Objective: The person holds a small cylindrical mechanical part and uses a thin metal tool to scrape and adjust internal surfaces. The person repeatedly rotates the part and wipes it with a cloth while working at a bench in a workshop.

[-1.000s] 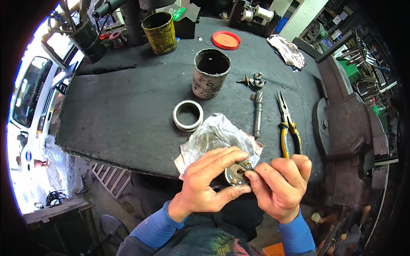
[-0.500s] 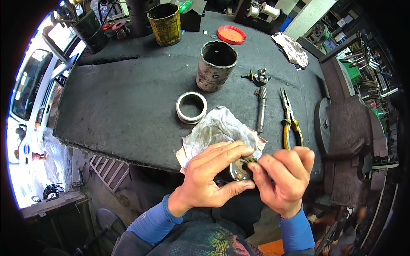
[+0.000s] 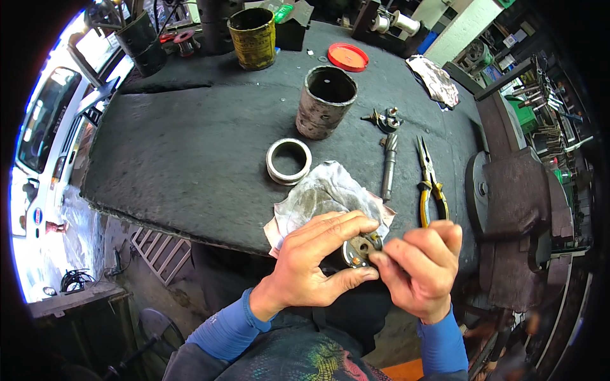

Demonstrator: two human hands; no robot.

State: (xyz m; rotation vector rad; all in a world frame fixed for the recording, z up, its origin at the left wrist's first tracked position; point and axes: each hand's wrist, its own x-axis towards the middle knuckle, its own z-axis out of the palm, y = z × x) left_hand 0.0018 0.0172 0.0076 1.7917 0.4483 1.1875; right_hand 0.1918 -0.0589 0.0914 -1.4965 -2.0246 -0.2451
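My left hand grips a small round metal part at the table's near edge. This part has a hole in its middle and copper-coloured bits at its rim; its lower body is hidden by my fingers. My right hand is closed, thumb and forefinger pinched at the part's right edge; what lies between them is hidden. Just beyond my left hand lies a stained grey-white cloth. A metal ring sits to its left. Long-nose pliers with yellow-black handles lie beyond my right hand, beside a toothed metal shaft.
A worn metal cylinder stands mid-table, with a small dark assembly to its right. Farther back are a yellow tin, a red lid and a crumpled rag. A dark vise rises at the right edge.
My right hand has shifted slightly left and down along the round part, exposing more of its centre hole. My left hand keeps its grip. The view has shifted slightly.
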